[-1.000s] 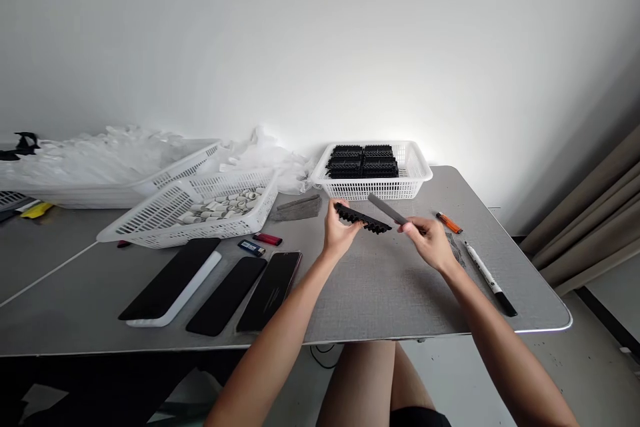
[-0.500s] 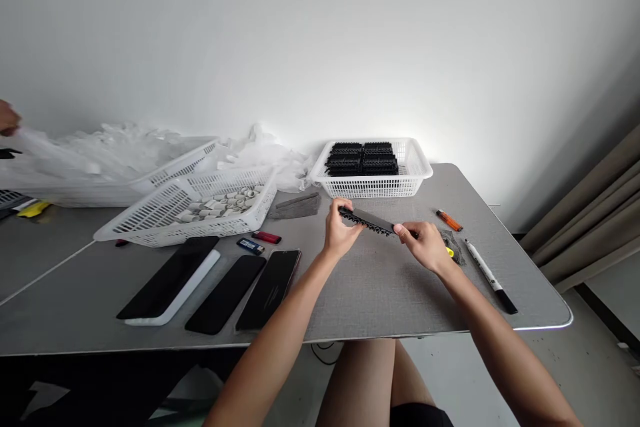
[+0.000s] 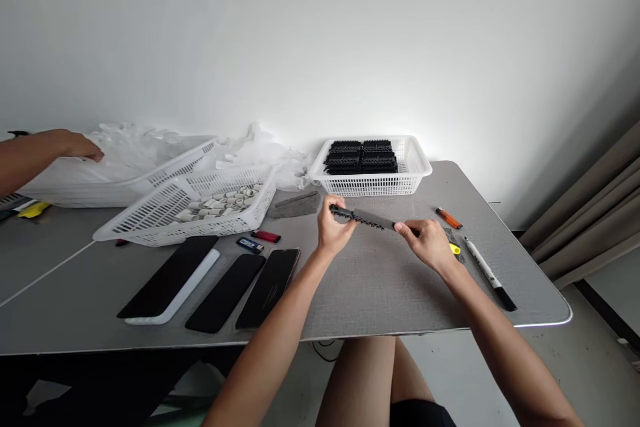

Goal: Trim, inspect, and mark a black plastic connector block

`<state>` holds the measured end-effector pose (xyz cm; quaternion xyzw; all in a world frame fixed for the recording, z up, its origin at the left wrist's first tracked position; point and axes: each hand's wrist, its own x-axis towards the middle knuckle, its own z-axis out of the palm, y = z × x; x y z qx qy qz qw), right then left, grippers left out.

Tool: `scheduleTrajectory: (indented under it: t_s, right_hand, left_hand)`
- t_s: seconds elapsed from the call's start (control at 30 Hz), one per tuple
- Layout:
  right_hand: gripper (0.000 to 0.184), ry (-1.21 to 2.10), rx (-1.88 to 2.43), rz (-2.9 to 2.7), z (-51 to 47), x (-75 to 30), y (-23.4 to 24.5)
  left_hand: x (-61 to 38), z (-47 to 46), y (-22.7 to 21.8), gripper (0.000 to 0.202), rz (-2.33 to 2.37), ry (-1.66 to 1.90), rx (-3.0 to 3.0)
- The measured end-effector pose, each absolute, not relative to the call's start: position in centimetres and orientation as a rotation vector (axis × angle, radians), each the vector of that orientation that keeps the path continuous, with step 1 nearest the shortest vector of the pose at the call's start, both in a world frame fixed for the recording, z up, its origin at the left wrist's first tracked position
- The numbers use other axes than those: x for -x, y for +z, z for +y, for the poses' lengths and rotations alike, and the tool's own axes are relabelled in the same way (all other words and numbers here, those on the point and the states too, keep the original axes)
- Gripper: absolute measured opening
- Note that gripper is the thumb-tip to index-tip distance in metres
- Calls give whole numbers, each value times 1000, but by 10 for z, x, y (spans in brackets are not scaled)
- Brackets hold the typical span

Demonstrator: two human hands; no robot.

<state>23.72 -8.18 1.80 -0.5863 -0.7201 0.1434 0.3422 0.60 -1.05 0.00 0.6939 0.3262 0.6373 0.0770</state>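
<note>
My left hand (image 3: pixel 331 230) is closed around the left end of a long black toothed strip (image 3: pixel 356 217), held just above the grey table (image 3: pixel 380 287). My right hand (image 3: pixel 425 242) is closed on the near end of a flat grey strip (image 3: pixel 381 221) that lies along the top of the black one. Both hands hover over the middle of the table, in front of a white basket (image 3: pixel 414 172) stacked with more black toothed pieces (image 3: pixel 361 156).
A white basket of small pale tubes (image 3: pixel 220 203) and another basket (image 3: pixel 165 170) sit at left beside crumpled clear plastic (image 3: pixel 260 150). Three dark phones (image 3: pixel 225 290), two lighters (image 3: pixel 260 240), a grey pad (image 3: pixel 297 205), an orange pen (image 3: pixel 449 219) and a marker (image 3: pixel 489 273) lie around. Another person's arm (image 3: pixel 45 150) reaches in at far left.
My right hand has brought the grey strip down onto the black strip, which now lies flatter. Another person's arm has come in at the far left over the plastic.
</note>
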Motion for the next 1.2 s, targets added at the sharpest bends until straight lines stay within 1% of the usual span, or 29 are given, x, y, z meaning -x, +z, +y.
scheduleTrajectory:
  t_s: [0.13, 0.27, 0.57, 0.8, 1.0, 1.1, 1.2]
  right_hand:
    - [66, 285, 1537, -1841, -81, -242, 18]
    - [67, 296, 1526, -1855, -83, -232, 18]
    - [67, 211, 1569, -1889, -84, -235, 15]
    - [66, 228, 1524, -1894, -83, -229, 14]
    - [64, 200, 1564, -1821, -79, -243, 15]
    - [65, 313, 1541, -1680, -77, -250, 18]
    - [65, 643, 1414, -1618, -78, -249, 24]
  left_hand:
    - [-3, -9, 2, 40, 1035, 1892, -2090]
    - [-9, -13, 1, 40, 1015, 1836, -2154]
    - [-3, -8, -1, 38, 1018, 1883, -2117]
    - [-9, -12, 0, 36, 997, 1860, -2129]
    - [-4, -5, -3, 37, 989, 1968, -2015]
    - [-4, -3, -5, 38, 940, 2031, -2024]
    - [-12, -8, -7, 36, 881, 2065, -2110]
